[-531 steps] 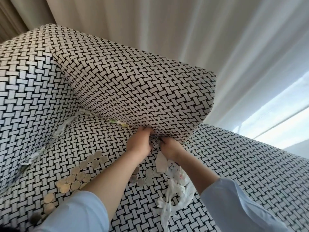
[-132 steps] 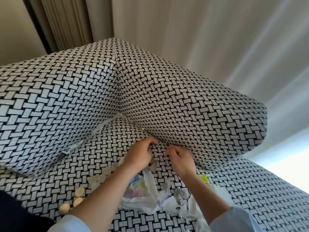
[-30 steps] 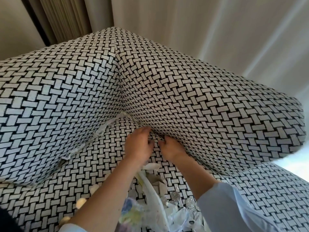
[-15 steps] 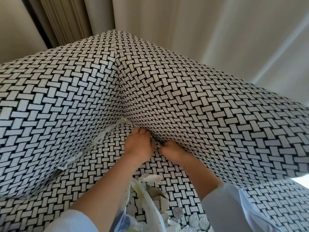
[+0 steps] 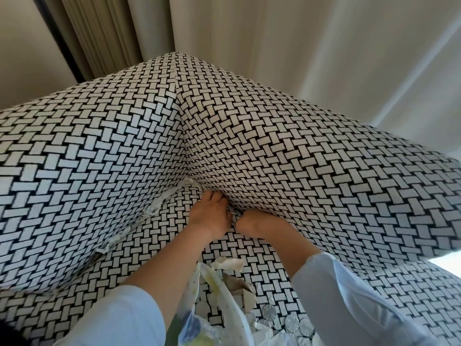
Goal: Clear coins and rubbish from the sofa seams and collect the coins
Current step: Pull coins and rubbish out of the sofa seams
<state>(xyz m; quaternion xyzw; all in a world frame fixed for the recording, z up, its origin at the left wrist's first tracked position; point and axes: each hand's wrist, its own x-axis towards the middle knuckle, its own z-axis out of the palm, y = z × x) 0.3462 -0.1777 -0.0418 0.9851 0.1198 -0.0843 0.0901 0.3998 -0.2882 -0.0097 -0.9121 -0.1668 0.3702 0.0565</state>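
My left hand point(image 5: 212, 216) presses its fingertips into the seam between the sofa seat point(image 5: 172, 236) and the back cushion point(image 5: 311, 176), close to the corner. Right beside it, my right hand point(image 5: 257, 223) has its fingers buried in the same seam; they are hidden, so whether they hold anything cannot be told. Torn white scraps point(image 5: 154, 208) stick out of the left seam under the armrest cushion point(image 5: 82, 171). Between my forearms lies a heap of paper and wrapper rubbish point(image 5: 224, 283). Silver coins point(image 5: 296, 323) lie on the seat by my right sleeve.
The whole sofa wears a black-and-white woven cover. Pale curtains point(image 5: 249, 33) hang behind it, with a darker pleated curtain point(image 5: 99, 33) at the left. More white scraps point(image 5: 112, 243) line the left seam lower down.
Both hands have slid left along the back seam toward the corner and pushed deeper in. The view has moved closer, and the gold coins on the left are out of view.
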